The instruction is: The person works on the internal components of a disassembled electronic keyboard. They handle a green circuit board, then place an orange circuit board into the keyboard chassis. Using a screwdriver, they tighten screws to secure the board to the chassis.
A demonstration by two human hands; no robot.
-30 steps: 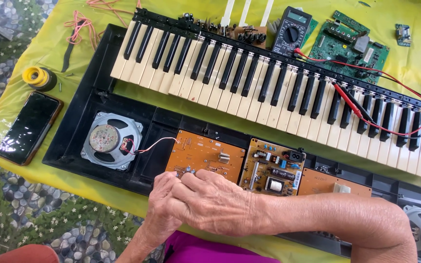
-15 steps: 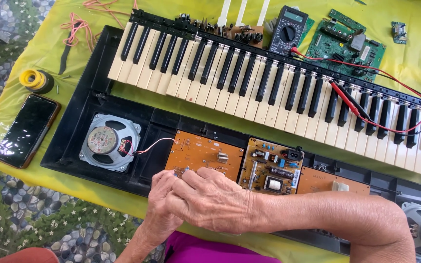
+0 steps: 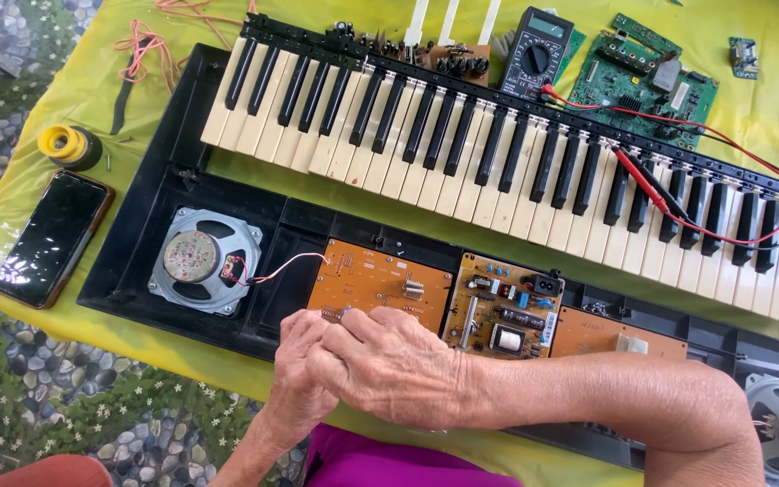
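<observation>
Our right hand (image 3: 398,374) lies over our left hand (image 3: 304,379) at the near edge of the orange circuit board (image 3: 380,284) inside the opened keyboard case (image 3: 137,234). Fingers curled on the board's edge; whether either grip holds anything, we cannot tell. Speaker (image 3: 202,261) just left; power board (image 3: 502,307) right.

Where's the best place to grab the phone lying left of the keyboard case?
Grip the phone across its two long edges, coming straight down from above. It lies flat, screen up, on the yellow cloth, tilted a little, with bare cloth on both long sides. The solder spool sits just past its top end, so avoid an end grip there.
</observation>
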